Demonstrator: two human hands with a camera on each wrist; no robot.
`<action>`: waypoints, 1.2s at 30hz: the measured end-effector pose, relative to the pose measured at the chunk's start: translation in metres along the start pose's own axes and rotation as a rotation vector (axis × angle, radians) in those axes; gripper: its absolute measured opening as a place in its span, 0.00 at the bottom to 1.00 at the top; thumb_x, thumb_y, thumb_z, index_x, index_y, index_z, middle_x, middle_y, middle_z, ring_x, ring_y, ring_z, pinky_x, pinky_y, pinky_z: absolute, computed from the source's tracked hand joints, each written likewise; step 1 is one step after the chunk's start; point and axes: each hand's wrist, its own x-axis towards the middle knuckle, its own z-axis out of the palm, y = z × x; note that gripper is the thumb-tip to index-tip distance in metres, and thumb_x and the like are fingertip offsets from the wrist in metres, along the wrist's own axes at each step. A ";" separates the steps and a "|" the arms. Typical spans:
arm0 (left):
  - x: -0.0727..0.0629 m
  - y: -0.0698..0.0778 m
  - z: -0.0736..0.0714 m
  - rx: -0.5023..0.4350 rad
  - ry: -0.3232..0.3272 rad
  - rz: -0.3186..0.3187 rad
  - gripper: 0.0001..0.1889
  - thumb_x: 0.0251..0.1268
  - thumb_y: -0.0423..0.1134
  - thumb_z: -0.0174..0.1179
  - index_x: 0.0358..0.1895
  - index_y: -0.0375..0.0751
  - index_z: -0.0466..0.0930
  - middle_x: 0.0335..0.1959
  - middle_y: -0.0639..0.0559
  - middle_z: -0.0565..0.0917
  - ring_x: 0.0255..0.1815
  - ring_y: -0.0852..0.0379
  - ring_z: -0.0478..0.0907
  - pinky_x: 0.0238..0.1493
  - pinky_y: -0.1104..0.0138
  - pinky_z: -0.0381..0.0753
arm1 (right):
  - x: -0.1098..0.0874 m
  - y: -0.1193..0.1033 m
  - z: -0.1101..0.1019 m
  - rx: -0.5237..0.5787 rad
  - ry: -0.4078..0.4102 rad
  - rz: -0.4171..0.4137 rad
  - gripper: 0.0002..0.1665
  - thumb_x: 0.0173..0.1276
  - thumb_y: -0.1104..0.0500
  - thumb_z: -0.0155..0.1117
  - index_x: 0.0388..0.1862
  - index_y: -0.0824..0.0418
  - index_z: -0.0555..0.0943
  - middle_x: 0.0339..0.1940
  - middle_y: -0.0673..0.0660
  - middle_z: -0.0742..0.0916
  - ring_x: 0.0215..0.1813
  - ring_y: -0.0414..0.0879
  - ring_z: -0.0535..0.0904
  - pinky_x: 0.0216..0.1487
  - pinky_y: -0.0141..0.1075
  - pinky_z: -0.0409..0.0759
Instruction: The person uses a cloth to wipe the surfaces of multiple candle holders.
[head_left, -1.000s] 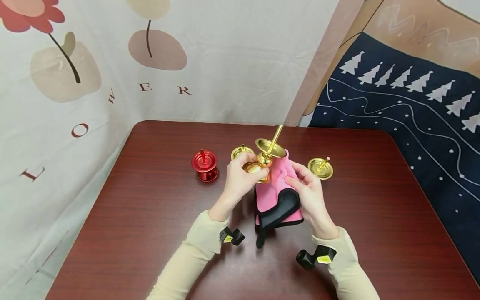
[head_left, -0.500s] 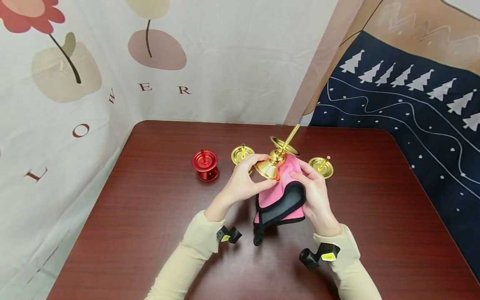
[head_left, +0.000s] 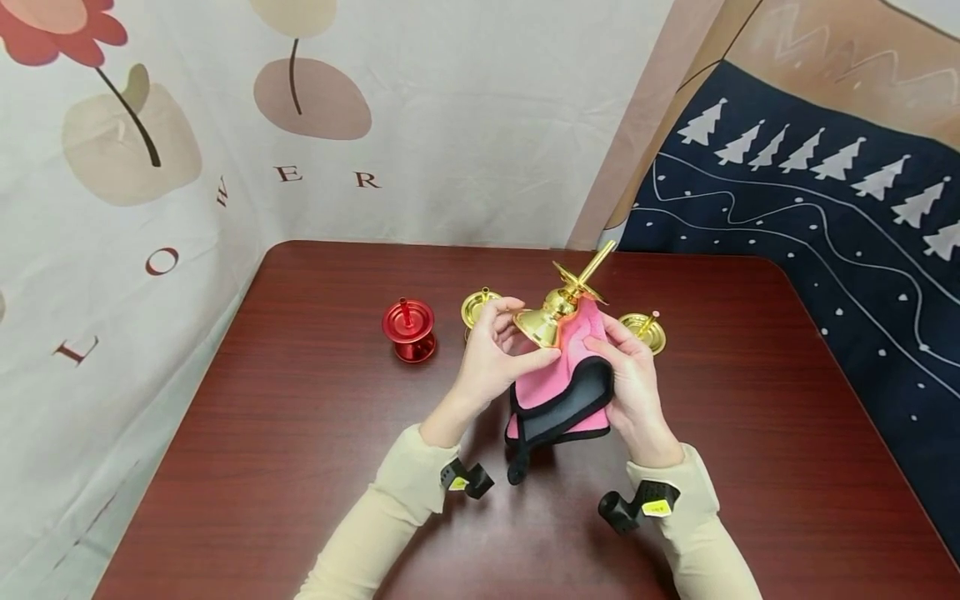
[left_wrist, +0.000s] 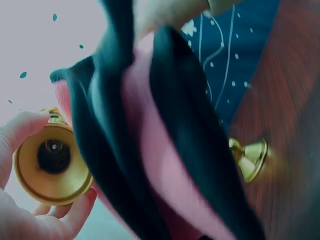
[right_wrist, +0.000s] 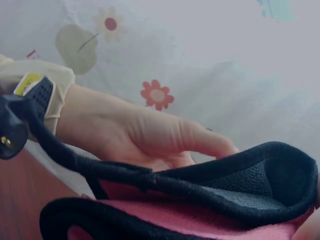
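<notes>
From my distant seat I see the left hand (head_left: 491, 367) with its thumb and fingers spread partway round the flared base of a shiny gold metal candlestick (head_left: 561, 302), gripping it near the rim; the candlestick is tilted, its slim spike pointing up and to the right, its hollow base facing my left wrist camera, and it is held above the table. My right hand (head_left: 633, 387) has its thumb and fingers closed in a pinch on a soft pink cloth with black edging and a dark grey inner face (head_left: 562, 367); the cloth touches the candlestick along its right side and hangs below in loose folds, a black end dangling; how the hidden right fingers lie behind it I cannot tell.

Round about, on the glossy red-brown wooden table (head_left: 300, 400), a squat red metal candlestick (head_left: 408, 325) stands upright to the left, apart from the hands; a second gold metal candlestick (head_left: 476, 308) stands just behind the left hand, partly hidden by it; a third gold metal candlestick (head_left: 647, 333) stands beyond the right hand, also partly covered; behind the table I see a white curtain with printed flowers and letters (head_left: 465, 125) and, to the right, a navy cloth with white trees (head_left: 810, 196).
</notes>
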 end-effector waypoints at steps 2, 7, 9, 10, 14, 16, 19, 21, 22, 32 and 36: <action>-0.001 0.001 0.003 -0.030 0.039 -0.015 0.33 0.41 0.19 0.67 0.53 0.28 0.61 0.47 0.34 0.77 0.44 0.56 0.77 0.54 0.65 0.74 | 0.001 0.001 0.001 0.000 0.000 -0.012 0.22 0.65 0.74 0.49 0.41 0.51 0.84 0.39 0.51 0.85 0.39 0.42 0.81 0.42 0.29 0.79; -0.003 0.001 0.008 -0.020 0.087 0.016 0.31 0.41 0.19 0.68 0.51 0.31 0.61 0.49 0.34 0.78 0.48 0.50 0.77 0.56 0.64 0.73 | 0.003 0.003 0.003 -0.022 0.008 -0.019 0.22 0.65 0.74 0.50 0.39 0.50 0.84 0.37 0.51 0.86 0.38 0.41 0.81 0.41 0.29 0.79; -0.003 -0.001 0.009 0.009 0.094 0.054 0.32 0.41 0.19 0.68 0.51 0.30 0.61 0.50 0.34 0.77 0.50 0.48 0.77 0.57 0.63 0.72 | 0.002 0.005 0.003 -0.036 0.012 -0.022 0.21 0.65 0.74 0.50 0.39 0.50 0.83 0.36 0.51 0.86 0.37 0.40 0.81 0.40 0.28 0.80; -0.003 -0.002 0.009 0.028 0.098 0.073 0.32 0.41 0.20 0.69 0.51 0.29 0.61 0.50 0.34 0.77 0.51 0.46 0.76 0.57 0.62 0.72 | 0.002 0.005 0.003 -0.046 0.013 -0.025 0.21 0.65 0.74 0.51 0.39 0.51 0.83 0.35 0.51 0.86 0.36 0.40 0.81 0.39 0.28 0.80; -0.001 -0.006 0.009 0.075 0.109 0.119 0.32 0.41 0.20 0.69 0.51 0.28 0.61 0.51 0.34 0.76 0.51 0.44 0.76 0.56 0.61 0.73 | 0.001 0.007 0.002 -0.086 0.030 -0.030 0.19 0.65 0.73 0.52 0.40 0.53 0.83 0.33 0.51 0.85 0.34 0.40 0.81 0.38 0.28 0.80; 0.000 -0.007 0.009 0.089 0.114 0.118 0.31 0.41 0.21 0.69 0.50 0.28 0.61 0.50 0.34 0.76 0.51 0.44 0.76 0.55 0.60 0.74 | 0.000 0.007 0.002 -0.095 0.035 -0.024 0.19 0.65 0.74 0.53 0.39 0.52 0.83 0.32 0.51 0.84 0.33 0.40 0.80 0.36 0.28 0.80; 0.002 -0.007 0.007 0.092 0.131 0.115 0.31 0.41 0.21 0.69 0.49 0.27 0.61 0.50 0.33 0.76 0.50 0.42 0.77 0.54 0.59 0.74 | -0.002 0.005 0.001 -0.096 0.026 -0.019 0.21 0.64 0.74 0.53 0.36 0.50 0.84 0.30 0.50 0.85 0.32 0.39 0.81 0.36 0.27 0.79; 0.003 -0.006 0.006 0.093 0.158 0.104 0.31 0.41 0.21 0.69 0.49 0.27 0.61 0.49 0.32 0.76 0.50 0.42 0.77 0.53 0.59 0.75 | -0.003 0.004 0.000 -0.092 0.014 -0.022 0.23 0.63 0.75 0.52 0.35 0.49 0.85 0.29 0.50 0.85 0.32 0.39 0.80 0.35 0.27 0.79; 0.004 -0.005 0.005 0.088 0.175 0.094 0.31 0.41 0.20 0.69 0.49 0.26 0.61 0.49 0.32 0.76 0.50 0.42 0.76 0.53 0.59 0.75 | -0.003 0.004 0.000 -0.087 0.011 -0.023 0.24 0.63 0.75 0.52 0.35 0.48 0.86 0.29 0.50 0.85 0.31 0.38 0.80 0.34 0.26 0.79; 0.003 0.001 0.005 0.063 0.194 0.021 0.30 0.42 0.21 0.68 0.51 0.26 0.62 0.48 0.32 0.76 0.50 0.43 0.76 0.52 0.61 0.75 | 0.003 0.010 0.003 -0.072 0.004 0.001 0.23 0.64 0.75 0.52 0.36 0.48 0.85 0.32 0.50 0.85 0.33 0.39 0.81 0.36 0.28 0.80; 0.004 0.001 0.005 0.081 0.207 0.037 0.30 0.42 0.21 0.68 0.50 0.26 0.62 0.48 0.32 0.76 0.50 0.43 0.77 0.51 0.61 0.76 | 0.000 0.008 0.006 -0.117 -0.010 -0.021 0.22 0.63 0.75 0.54 0.38 0.49 0.85 0.33 0.50 0.86 0.34 0.39 0.81 0.37 0.28 0.80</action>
